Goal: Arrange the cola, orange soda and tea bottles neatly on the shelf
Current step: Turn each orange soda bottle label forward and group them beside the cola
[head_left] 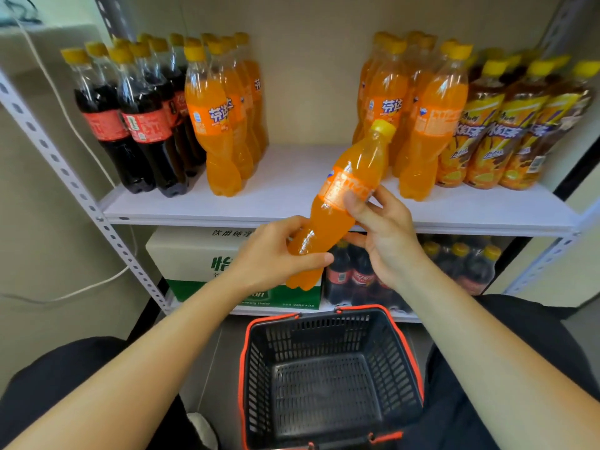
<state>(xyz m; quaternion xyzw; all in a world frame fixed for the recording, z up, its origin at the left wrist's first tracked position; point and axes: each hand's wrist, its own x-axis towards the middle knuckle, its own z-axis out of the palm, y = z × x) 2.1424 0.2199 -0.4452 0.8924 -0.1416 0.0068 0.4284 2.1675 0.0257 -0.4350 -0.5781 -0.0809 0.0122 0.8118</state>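
An orange soda bottle (337, 203) with a yellow cap is tilted in front of the white shelf (292, 190), cap pointing up and right. My left hand (276, 251) grips its lower body and my right hand (380, 228) grips it at the label. On the shelf stand cola bottles (136, 125) at the far left, a row of orange soda bottles (224, 125) beside them, a second orange soda group (418, 118) right of a bare gap, and tea bottles (506, 134) at the far right.
A black shopping basket (328, 378) with red rim sits below my hands with nothing inside. The lower shelf holds a green and white water carton (201, 254) and packs of cola (357, 274). Grey perforated uprights (65, 170) frame the shelf. A white cable (65, 112) hangs at the left.
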